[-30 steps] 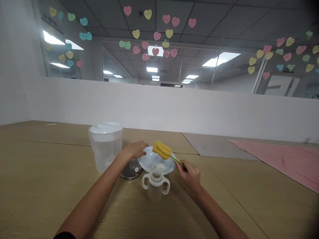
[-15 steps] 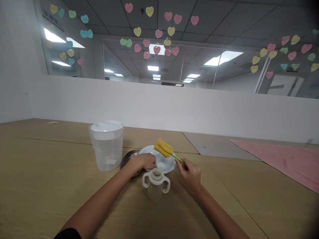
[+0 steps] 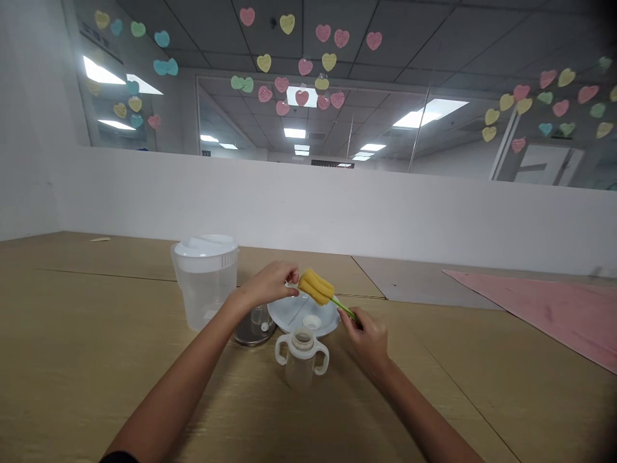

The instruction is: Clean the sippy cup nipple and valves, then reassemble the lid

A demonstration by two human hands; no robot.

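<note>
My right hand (image 3: 369, 334) is closed around the green handle of a bottle brush, whose yellow sponge head (image 3: 317, 287) points up and to the left. Beside the sponge, my left hand (image 3: 276, 283) hovers with thumb and fingers apart; I see nothing in it. Below the brush stands a clear bottle (image 3: 299, 372) with two white handles and an uncovered mouth. Behind the bottle lies a white plate (image 3: 284, 315) with a white ring-shaped piece (image 3: 312, 321) on it. A round metal dish (image 3: 247, 335) holding a small clear item sits under my left wrist.
A translucent plastic pitcher (image 3: 211, 292) with a white lid stands left of the dish. Far right, a pink sheet (image 3: 544, 315) covers part of the table. A white wall (image 3: 313, 206) with glass above it runs along the back.
My left hand has risen from beside the white ring-shaped piece on the plate to the sponge head, and its fingers have parted. My right hand and the bottle brush stay nearly still.
</note>
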